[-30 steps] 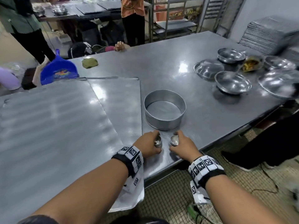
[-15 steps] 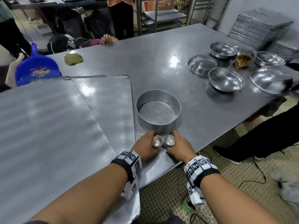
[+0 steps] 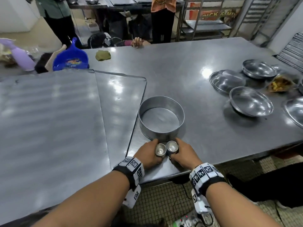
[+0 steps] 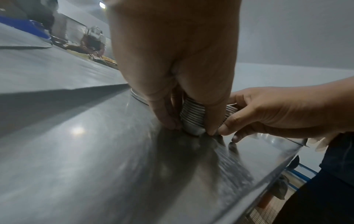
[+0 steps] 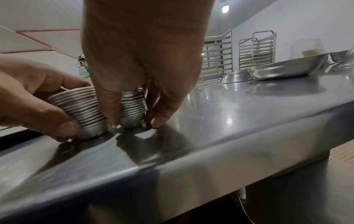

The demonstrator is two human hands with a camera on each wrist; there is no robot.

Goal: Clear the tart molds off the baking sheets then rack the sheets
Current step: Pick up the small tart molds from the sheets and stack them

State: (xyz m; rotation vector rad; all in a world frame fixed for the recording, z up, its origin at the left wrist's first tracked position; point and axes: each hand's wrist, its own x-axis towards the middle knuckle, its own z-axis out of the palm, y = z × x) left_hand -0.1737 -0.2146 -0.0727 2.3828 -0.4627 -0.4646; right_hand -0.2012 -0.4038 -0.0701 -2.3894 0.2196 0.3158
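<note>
Two stacks of small metal tart molds stand side by side on the steel table (image 3: 188, 63), just in front of a round cake ring (image 3: 161, 117). My left hand (image 3: 151, 153) grips the left stack (image 3: 160, 149) (image 4: 192, 116) (image 5: 82, 110), fingers curled round its sides. My right hand (image 3: 181, 153) grips the right stack (image 3: 172, 146) (image 5: 134, 109) the same way. Both stacks touch the tabletop. Two bare baking sheets lie to the left, a large near one (image 3: 49, 128) overlapping a farther one (image 3: 121, 95).
Several steel bowls and plates (image 3: 250, 102) sit on the table's right side, with a pile of trays (image 3: 293, 51) behind them. A blue dustpan (image 3: 71, 58) and green cloth (image 3: 103, 55) lie at the far edge. People stand beyond; tall racks (image 5: 256, 50) at the back.
Both hands with their stacks have stayed in front of the ring, drawing slightly closer together. The head view has shifted and tilted.
</note>
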